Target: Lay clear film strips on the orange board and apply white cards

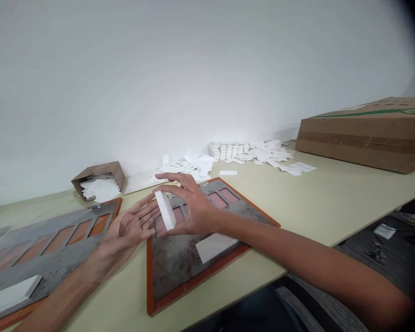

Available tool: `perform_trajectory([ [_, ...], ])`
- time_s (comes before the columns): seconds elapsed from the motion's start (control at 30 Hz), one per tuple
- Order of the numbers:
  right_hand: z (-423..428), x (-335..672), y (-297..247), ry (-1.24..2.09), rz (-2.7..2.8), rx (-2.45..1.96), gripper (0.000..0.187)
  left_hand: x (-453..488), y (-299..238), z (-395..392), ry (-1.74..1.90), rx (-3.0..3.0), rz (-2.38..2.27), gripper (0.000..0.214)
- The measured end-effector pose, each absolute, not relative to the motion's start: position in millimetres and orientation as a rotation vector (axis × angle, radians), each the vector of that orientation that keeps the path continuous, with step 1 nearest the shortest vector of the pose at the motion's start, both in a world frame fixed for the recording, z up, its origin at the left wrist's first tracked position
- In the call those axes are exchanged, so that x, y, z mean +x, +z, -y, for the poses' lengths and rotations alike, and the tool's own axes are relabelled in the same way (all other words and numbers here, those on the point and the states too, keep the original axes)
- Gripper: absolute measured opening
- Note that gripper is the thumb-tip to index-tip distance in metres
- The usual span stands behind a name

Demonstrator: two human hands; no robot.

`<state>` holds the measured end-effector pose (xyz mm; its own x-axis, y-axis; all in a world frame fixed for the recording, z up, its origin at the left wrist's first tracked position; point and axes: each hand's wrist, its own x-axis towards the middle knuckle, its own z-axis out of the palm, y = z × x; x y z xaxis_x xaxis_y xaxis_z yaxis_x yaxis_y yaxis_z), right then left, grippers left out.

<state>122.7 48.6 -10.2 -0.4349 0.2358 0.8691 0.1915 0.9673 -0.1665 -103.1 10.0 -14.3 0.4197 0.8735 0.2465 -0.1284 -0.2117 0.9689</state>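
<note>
Head view. A white block (165, 211), possibly stacked cards, is held tilted at the centre of the frame; the right hand (199, 210) is closed on it, grip narrowed between thumb and fingers. The left hand (129, 225) is spread, palm up, just beside; whether the block is touched by it cannot be told. Below, an orange-edged board (174, 272) is laid on the desk (318, 203). Step in hand, as judged: the block is handled above the board. For the next move, an even hold is called for, lest layers be slid apart.
</note>
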Motion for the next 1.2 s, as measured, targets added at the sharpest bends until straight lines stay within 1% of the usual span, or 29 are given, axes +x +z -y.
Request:
perform_trajectory([
  [0.07,-52,123,-13,-0.031,2.073,-0.296,0.079,-105,-15,-11,1.028,1.425,-0.676,0.069],
  [0.1,-53,123,-14,-0.061,2.098,-0.297,0.079,-105,-15,-12,1.008,1.410,-0.675,0.066],
  [0.23,-49,122,-15,-0.132,2.192,-0.305,0.072,-97,-19,-12,0.946,1.422,-0.717,0.057],
  [0.33,-44,122,-13,-0.150,2.244,-0.313,0.066,-91,-19,-9,1.002,1.433,-0.765,0.050],
  [0.53,-44,122,-14,-0.151,2.299,-0.320,0.070,-84,-16,-2,1.093,1.403,-0.888,0.025],
  [0.7,-45,121,-16,-0.118,2.320,-0.346,0.072,-82,-15,0,1.096,1.391,-0.918,0.023],
  [0.9,-44,122,-15,-0.114,2.351,-0.346,0.068,-85,-17,-1,1.080,1.388,-0.901,0.016],
  [1.1,-47,125,-12,-0.117,2.363,-0.331,0.075,-89,-19,-7,1.065,1.353,-0.884,0.029],
  [1.2,-50,126,-9,-0.078,2.399,-0.303,0.082,-93,-21,-10,1.028,1.323,-0.866,0.029],
])
